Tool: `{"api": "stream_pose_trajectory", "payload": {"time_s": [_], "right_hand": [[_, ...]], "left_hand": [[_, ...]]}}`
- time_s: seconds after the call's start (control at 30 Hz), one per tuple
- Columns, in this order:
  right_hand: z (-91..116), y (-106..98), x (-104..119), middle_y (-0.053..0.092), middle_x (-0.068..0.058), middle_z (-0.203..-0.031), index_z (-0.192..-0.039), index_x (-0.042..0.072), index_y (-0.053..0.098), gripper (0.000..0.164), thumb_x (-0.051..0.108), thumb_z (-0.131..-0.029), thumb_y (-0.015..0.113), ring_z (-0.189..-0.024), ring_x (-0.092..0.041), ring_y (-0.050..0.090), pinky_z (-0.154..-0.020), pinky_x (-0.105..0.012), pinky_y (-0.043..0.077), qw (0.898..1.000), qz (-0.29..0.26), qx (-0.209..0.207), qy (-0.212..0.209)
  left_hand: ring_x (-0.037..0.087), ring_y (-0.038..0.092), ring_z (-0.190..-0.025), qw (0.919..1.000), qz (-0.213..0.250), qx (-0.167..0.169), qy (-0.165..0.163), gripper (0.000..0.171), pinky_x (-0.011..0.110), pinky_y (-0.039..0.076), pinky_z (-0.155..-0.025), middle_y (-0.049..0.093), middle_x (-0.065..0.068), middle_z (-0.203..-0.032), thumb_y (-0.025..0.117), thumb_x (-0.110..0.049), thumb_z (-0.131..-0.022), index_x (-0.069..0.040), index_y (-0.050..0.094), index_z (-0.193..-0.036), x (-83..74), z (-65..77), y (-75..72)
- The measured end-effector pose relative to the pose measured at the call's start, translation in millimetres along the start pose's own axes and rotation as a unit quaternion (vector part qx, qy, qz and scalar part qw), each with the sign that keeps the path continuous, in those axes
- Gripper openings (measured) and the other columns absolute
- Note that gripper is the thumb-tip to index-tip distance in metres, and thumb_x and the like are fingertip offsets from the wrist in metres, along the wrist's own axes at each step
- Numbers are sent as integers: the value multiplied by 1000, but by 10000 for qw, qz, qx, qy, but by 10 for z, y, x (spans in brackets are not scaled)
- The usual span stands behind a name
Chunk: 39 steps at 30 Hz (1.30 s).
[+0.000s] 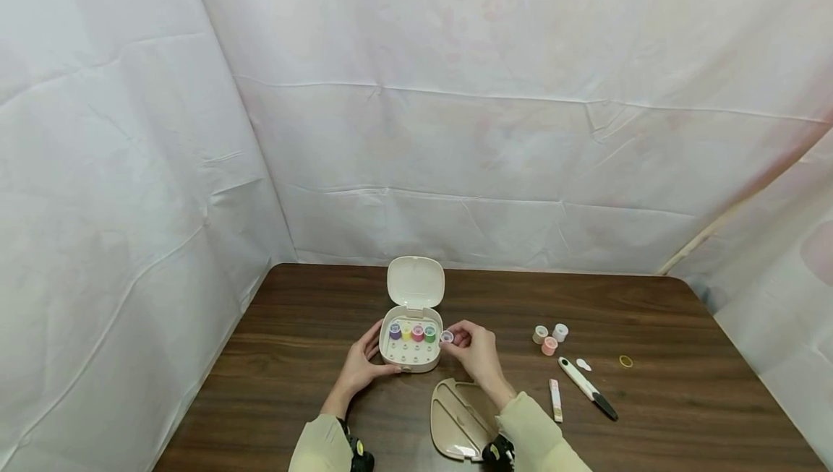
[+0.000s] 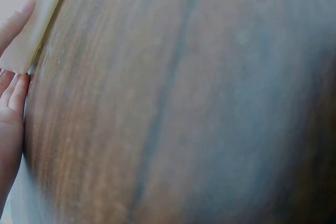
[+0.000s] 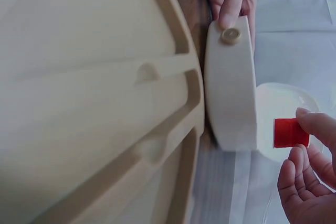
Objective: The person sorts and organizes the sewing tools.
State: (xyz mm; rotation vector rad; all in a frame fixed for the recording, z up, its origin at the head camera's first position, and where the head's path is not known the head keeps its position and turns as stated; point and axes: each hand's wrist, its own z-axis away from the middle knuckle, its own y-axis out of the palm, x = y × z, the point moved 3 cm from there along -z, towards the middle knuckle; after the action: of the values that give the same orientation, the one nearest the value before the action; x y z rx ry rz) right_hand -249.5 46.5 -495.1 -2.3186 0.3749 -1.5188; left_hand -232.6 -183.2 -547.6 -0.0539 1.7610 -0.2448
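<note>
An open cream sewing box stands on the table with its lid tilted back. Several thread spools, purple, yellow, pink and green, sit in a row on its pegs, with bare pegs in front of them. My left hand grips the box's left side, its thumb at the front by the round button. Between thumb and fingers, my right hand pinches a thread spool, red in the right wrist view, just beside the box's right wall. The left wrist view catches only the box's corner and part of that hand.
Below my right forearm lies a beige compartment tray. To the right are three loose spools, a white-and-black seam ripper-like tool, a small narrow pack, a white piece and a yellow ring. White sheeting hangs behind the table.
</note>
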Motion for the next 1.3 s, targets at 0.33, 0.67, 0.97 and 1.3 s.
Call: {"api": "stream_pose_trajectory", "payload": {"time_s": [0.33,0.67,0.97,1.3], "right_hand": [[-90,255,143,53,-2,-60,-79,1,64,19,8,-67,77,-54,-7,48,-45,-16,43,9995,61,294,-101],[-142,484,190,52,1,-58,-78,1,64,19,8,-66,78,-51,-5,46,-43,-15,42,9985,151,464,-241],[-179,675,187,52,1,-58,-78,0,64,21,5,-64,78,-51,-6,48,-44,-16,42,9976,46,577,-390],[-229,856,51,54,0,-55,-77,1,64,22,10,-64,79,-49,-7,50,-43,-19,44,9947,-58,645,-796]], "left_hand": [[35,27,-125,9999,121,1,-54,93,45,30,-100,24,25,-139,78,1,-63,6,23,-137,7,-9,-3],[37,27,-125,9999,112,6,21,92,46,30,-99,24,27,-138,78,2,-62,7,23,-137,-13,-1,5],[38,28,-124,9999,76,16,110,92,47,30,-99,24,28,-138,78,2,-62,8,24,-136,-2,-4,-1],[38,28,-124,9996,150,98,224,92,44,31,-99,22,27,-139,77,3,-63,8,22,-137,7,-10,2]]}}
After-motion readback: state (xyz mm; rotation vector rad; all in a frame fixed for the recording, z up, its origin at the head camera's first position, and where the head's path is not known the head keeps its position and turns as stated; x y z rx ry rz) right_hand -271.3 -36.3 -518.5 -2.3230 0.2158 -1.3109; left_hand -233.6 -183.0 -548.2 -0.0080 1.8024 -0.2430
